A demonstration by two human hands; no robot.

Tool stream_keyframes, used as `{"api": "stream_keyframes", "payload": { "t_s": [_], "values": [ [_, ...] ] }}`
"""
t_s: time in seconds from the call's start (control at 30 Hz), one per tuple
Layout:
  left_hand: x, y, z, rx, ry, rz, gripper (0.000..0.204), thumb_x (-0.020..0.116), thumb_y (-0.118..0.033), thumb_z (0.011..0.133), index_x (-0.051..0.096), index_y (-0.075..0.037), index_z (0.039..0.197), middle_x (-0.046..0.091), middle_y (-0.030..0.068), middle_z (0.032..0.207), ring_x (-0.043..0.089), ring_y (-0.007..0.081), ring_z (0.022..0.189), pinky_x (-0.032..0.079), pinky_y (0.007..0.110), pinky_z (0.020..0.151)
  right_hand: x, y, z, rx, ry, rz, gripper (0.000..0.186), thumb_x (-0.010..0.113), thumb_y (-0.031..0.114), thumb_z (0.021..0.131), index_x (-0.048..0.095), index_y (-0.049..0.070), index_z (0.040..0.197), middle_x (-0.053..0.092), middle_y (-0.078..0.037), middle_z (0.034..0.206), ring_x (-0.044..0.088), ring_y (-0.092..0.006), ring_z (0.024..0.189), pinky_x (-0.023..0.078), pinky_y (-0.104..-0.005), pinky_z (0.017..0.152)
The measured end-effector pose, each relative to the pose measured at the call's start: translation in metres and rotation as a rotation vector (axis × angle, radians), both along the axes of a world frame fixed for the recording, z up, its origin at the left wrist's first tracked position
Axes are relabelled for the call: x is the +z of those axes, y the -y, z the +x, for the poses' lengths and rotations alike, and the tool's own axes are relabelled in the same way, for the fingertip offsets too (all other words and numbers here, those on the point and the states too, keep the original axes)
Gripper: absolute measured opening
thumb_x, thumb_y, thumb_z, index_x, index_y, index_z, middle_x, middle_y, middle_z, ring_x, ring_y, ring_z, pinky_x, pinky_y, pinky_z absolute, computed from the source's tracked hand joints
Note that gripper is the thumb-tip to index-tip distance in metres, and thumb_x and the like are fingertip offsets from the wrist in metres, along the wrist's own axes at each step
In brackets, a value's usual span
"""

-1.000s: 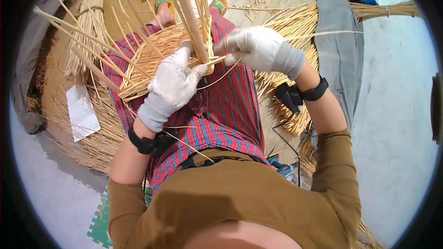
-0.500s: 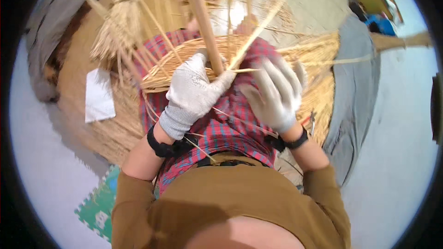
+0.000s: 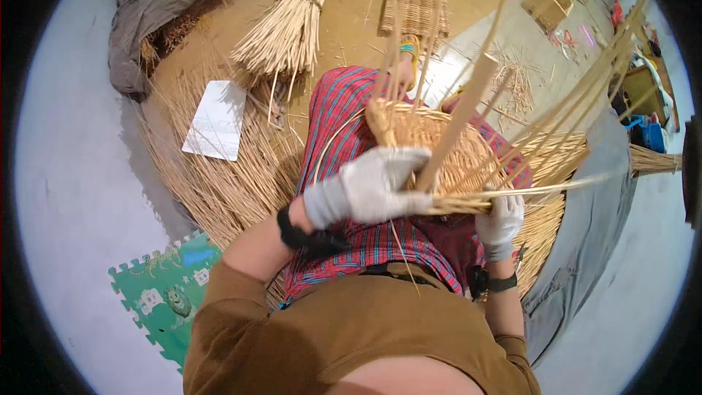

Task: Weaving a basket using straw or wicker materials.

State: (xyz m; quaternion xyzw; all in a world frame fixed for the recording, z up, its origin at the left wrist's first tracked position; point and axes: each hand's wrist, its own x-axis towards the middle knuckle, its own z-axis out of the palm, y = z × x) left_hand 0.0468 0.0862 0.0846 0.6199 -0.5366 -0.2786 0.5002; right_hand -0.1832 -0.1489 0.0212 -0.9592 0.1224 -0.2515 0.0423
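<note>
A half-woven wicker basket (image 3: pixel 420 128) rests over my legs in red plaid cloth (image 3: pixel 336 95), its long pale stakes sticking upward. My left hand (image 3: pixel 376 183), in a white knit glove, is closed on the basket's near side beside a thick wooden post (image 3: pixel 472 88). My right hand (image 3: pixel 501 219), also gloved, holds the basket's near right edge from below, fingers curled up against it. Pale canes (image 3: pixel 556 189) run out rightward above this hand. Part of each hand's fingers is hidden by the basket.
A tied cane bundle (image 3: pixel 289 29) and white sheet (image 3: pixel 214 121) lie at upper left, woven panels (image 3: pixel 413 11) beyond my feet, a wooden box (image 3: pixel 548 4) upper right. Loose canes (image 3: pixel 197 161), a green foam mat (image 3: pixel 168 300), a grey cloth (image 3: pixel 585 263) and a blue container (image 3: pixel 643 132) surround me.
The basket has turned and swung rightward with my left hand on it. My right hand has moved down and right from open-fingered beside the basket to gripping its edge. The view has shifted.
</note>
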Motion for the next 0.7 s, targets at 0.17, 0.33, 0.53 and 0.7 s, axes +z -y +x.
{"api": "stream_keyframes", "payload": {
  "t_s": [0.17,0.33,0.53,0.7],
  "values": [
    [-0.034,0.008,0.070,0.008,-0.432,0.396,0.035,0.065,-0.014,0.099,0.053,-0.003,0.131,0.060,0.0024,0.093,0.058,0.0097,0.072,0.055,0.027,0.065,-0.012,-0.008,0.055,0.033,-0.098,0.033,0.040,0.080,0.016,0.071,0.069,0.010,0.109,0.068,-0.010,0.095,0.063,-0.0359,0.089,0.052,-0.0473,0.079],
    [-0.050,-0.013,0.082,0.062,-0.630,0.544,0.037,0.060,-0.018,0.103,0.045,-0.006,0.135,0.060,0.0083,0.108,0.069,0.0164,0.073,0.062,0.030,0.060,0.005,-0.051,0.067,-0.092,-0.035,0.017,0.068,0.085,0.028,0.073,0.063,0.013,0.136,0.066,-0.012,0.120,0.058,-0.0362,0.121,0.044,-0.0514,0.104],
    [-0.051,-0.009,0.065,0.173,-0.656,0.456,0.033,0.061,-0.019,0.104,0.043,-0.005,0.129,0.058,0.0120,0.114,0.070,0.0212,0.077,0.066,0.034,0.066,0.045,-0.083,0.075,0.247,0.013,-0.020,0.061,0.084,0.023,0.074,0.067,0.012,0.132,0.066,-0.008,0.125,0.062,-0.0302,0.121,0.048,-0.0460,0.105],
    [-0.050,-0.007,0.067,0.081,-0.745,0.340,0.031,0.063,-0.018,0.103,0.045,-0.006,0.126,0.052,0.0063,0.114,0.065,0.0185,0.095,0.068,0.034,0.073,0.034,-0.076,0.082,0.116,-0.157,0.206,0.045,0.075,0.023,0.088,0.066,0.009,0.130,0.071,-0.011,0.108,0.068,-0.0331,0.101,0.054,-0.0474,0.091]
  ]
}}
